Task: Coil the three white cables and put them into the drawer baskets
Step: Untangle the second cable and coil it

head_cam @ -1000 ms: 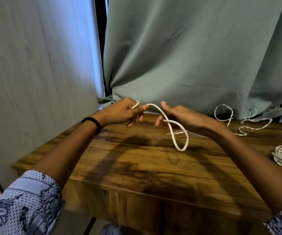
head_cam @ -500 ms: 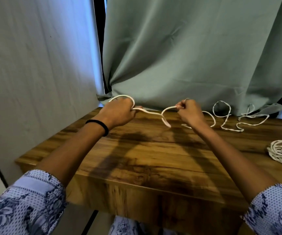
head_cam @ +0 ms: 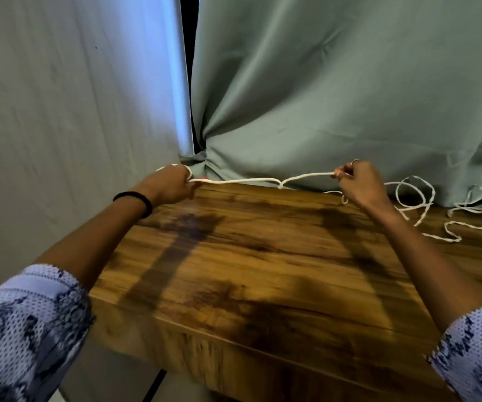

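A white cable (head_cam: 251, 180) is stretched nearly straight between my two hands above the far edge of the wooden table (head_cam: 263, 256). My left hand (head_cam: 170, 184) grips one end at the left, with a small loop showing behind its knuckles. My right hand (head_cam: 360, 181) pinches the cable further along, at the right. A small kink hangs at the cable's middle. Beyond my right hand the rest of the cable lies in loose loops (head_cam: 416, 195) on the table. No drawer or basket is in view.
A grey-green curtain (head_cam: 335, 91) hangs right behind the table's far edge. A pale wall (head_cam: 60, 111) stands on the left. More white cable strands (head_cam: 477, 219) trail toward the right edge of the view.
My hands have moved apart, left hand leftward and right hand rightward. The hanging loop between them has been pulled out into a nearly straight line.
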